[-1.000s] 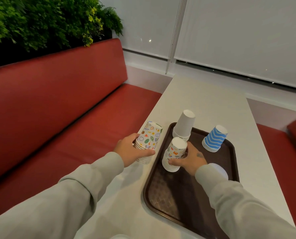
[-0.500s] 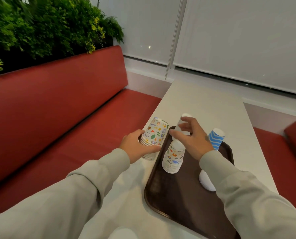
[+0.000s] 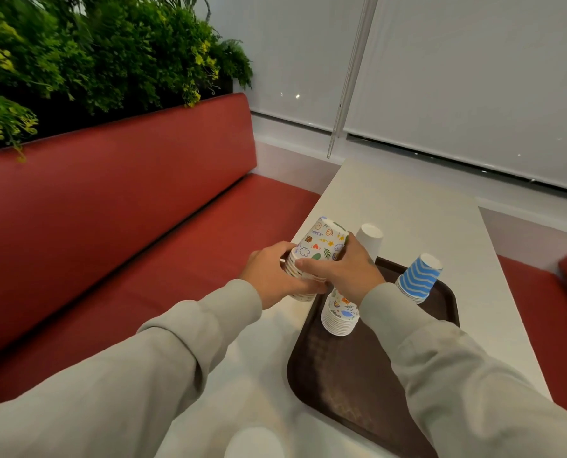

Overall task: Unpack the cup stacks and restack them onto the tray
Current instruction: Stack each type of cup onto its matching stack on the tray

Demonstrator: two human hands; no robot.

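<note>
Just left of the tray (image 3: 358, 385), my left grip (image 3: 272, 276) clasps the printed cup stack (image 3: 311, 251) low; my right grip (image 3: 344, 272) wraps its top cup (image 3: 328, 234): likely light, crushable paper, best held near rims

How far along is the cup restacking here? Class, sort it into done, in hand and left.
Done: a patterned stack and a blue striped stack stand on the tray. In hand: the left hand grips a second patterned stack beside the tray while the right hand grasps its top cup. Left: the other cups in that stack.
</note>
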